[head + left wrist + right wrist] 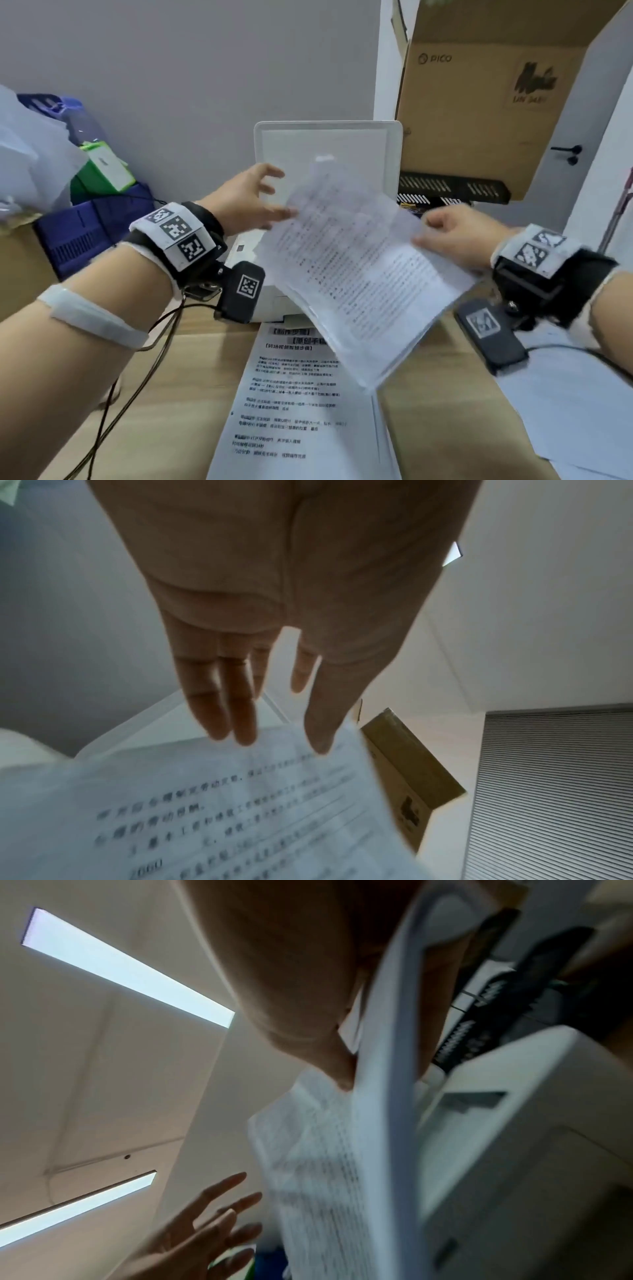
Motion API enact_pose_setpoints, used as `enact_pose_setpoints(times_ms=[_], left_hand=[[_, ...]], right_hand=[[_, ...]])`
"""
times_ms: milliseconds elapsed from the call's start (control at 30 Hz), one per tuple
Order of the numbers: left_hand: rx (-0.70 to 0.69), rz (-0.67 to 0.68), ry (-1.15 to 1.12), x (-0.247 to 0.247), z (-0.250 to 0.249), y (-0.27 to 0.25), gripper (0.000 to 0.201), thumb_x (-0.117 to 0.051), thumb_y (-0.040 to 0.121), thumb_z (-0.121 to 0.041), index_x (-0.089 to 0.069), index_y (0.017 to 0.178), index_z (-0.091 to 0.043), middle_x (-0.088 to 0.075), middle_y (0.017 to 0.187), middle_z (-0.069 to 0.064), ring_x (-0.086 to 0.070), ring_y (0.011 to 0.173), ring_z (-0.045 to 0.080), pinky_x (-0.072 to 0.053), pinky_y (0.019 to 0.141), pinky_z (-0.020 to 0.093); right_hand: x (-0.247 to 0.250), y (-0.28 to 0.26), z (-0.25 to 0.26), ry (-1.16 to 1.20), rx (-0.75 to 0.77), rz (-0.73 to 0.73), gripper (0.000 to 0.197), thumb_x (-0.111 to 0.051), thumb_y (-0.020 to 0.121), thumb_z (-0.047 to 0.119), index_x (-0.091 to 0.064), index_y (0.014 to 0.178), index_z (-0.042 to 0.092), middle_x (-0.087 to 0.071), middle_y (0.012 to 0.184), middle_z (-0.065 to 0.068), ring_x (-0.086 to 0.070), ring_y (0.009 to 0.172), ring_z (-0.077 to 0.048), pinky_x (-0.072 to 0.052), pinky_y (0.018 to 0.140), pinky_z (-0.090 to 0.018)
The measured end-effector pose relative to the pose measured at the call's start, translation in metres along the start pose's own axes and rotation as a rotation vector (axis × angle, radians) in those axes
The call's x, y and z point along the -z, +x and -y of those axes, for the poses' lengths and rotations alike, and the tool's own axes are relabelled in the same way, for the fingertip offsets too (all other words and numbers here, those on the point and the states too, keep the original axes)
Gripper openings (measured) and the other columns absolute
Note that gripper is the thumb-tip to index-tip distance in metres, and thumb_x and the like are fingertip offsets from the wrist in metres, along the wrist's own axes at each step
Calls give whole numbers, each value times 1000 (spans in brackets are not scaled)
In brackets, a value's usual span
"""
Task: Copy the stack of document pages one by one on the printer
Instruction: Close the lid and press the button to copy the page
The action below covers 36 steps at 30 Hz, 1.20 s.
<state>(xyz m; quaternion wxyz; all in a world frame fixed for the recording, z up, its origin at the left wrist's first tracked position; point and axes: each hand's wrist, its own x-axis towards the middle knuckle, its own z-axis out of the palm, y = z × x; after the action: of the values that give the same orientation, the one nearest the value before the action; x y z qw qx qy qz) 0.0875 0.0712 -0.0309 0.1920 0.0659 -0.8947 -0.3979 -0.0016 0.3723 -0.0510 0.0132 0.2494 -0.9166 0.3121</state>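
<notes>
Right hand (448, 236) pinches the stack of pages (356, 277) by its edge, tilted above the printer (329, 154), lid raised. Left hand (246, 202), fingers spread, empty, likely reaching to peel off one sheet.

We count: hands, two — left hand (245, 200) and right hand (452, 236). Held stack of pages (356, 274), one, in the right grip. Printer (329, 150), one, beyond both grips. Printed sheet (291, 404) on the table (428, 411), one, below the grips. Cardboard box (479, 102), one.
</notes>
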Motion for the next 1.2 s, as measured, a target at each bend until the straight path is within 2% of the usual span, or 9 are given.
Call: enact_pose_setpoints(times_ms=[167, 333, 500, 600, 667, 833, 933, 1033, 1200], left_hand=[[99, 424, 181, -18, 15, -44, 39, -76, 83, -38, -62, 118, -28, -69, 108, -5, -70, 92, 8, -60, 84, 33], [275, 616, 259, -53, 60, -80, 36, -74, 85, -41, -63, 116, -28, -70, 108, -4, -69, 96, 9, -61, 83, 35], [413, 589, 283, -83, 102, -103, 46, -75, 85, -33, -55, 126, -24, -53, 121, 1, -62, 105, 21, -62, 79, 39], [431, 573, 243, -90, 113, -105, 47, -74, 86, -29, -54, 129, -24, -52, 125, 2, -60, 108, 20, -61, 82, 37], [417, 566, 242, -93, 115, -104, 47, -74, 87, -28, -54, 129, -24, -51, 126, 2, -59, 110, 20, -61, 84, 36], [387, 529, 262, -97, 119, -101, 45, -73, 87, -28, -52, 126, -22, -55, 118, 2, -63, 104, 21, -60, 86, 39], [346, 491, 358, -100, 121, -103, 42, -71, 88, -31, -49, 123, -23, -58, 110, -1, -66, 96, 19, -58, 88, 40], [334, 484, 414, -99, 119, -104, 44, -69, 89, -33, -46, 125, -24, -58, 112, -2, -62, 99, 17, -56, 91, 37], [261, 463, 418, -88, 97, -97, 57, -73, 85, -40, -44, 132, -24, -59, 120, -1, -63, 100, 15, -53, 90, 33]], right_hand=[[-77, -37, -42, 141, -201, 142, 15, -64, 90, 31, -61, 93, 16, -69, 93, -7, -68, 83, -26, -56, 80, -43], [-141, -79, -51, 261, -343, 219, 25, -58, 95, 21, -45, 77, 10, -54, 79, -11, -54, 69, -25, -40, 61, -32], [-169, -89, -58, 277, -373, 271, 33, -61, 93, 25, -58, 69, 3, -65, 76, -18, -63, 68, -30, -40, 65, -32], [-164, -89, -50, 231, -403, 428, 45, -61, 92, 34, -65, 92, -10, -71, 99, -26, -69, 79, -41, -46, 63, -33], [-157, -87, -45, 197, -419, 474, 39, -60, 95, 33, -67, 96, -5, -72, 96, -22, -66, 69, -29, -48, 58, -30], [-147, -69, -44, 231, -362, 430, 21, -68, 91, 20, -57, 77, 10, -61, 57, -4, -58, 49, -15, -49, 47, -26], [-140, -67, -46, 223, -335, 483, 16, -67, 91, 10, -55, 81, 8, -62, 58, -6, -60, 52, -17, -54, 51, -29], [-123, -71, -47, 121, -254, 467, 13, -65, 92, 11, -56, 86, 5, -71, 76, -8, -70, 66, -20, -59, 58, -32], [-79, -80, -39, -295, 67, 253, 11, -62, 92, 24, -53, 86, 25, -61, 72, 10, -57, 69, -11, -39, 55, -25]])
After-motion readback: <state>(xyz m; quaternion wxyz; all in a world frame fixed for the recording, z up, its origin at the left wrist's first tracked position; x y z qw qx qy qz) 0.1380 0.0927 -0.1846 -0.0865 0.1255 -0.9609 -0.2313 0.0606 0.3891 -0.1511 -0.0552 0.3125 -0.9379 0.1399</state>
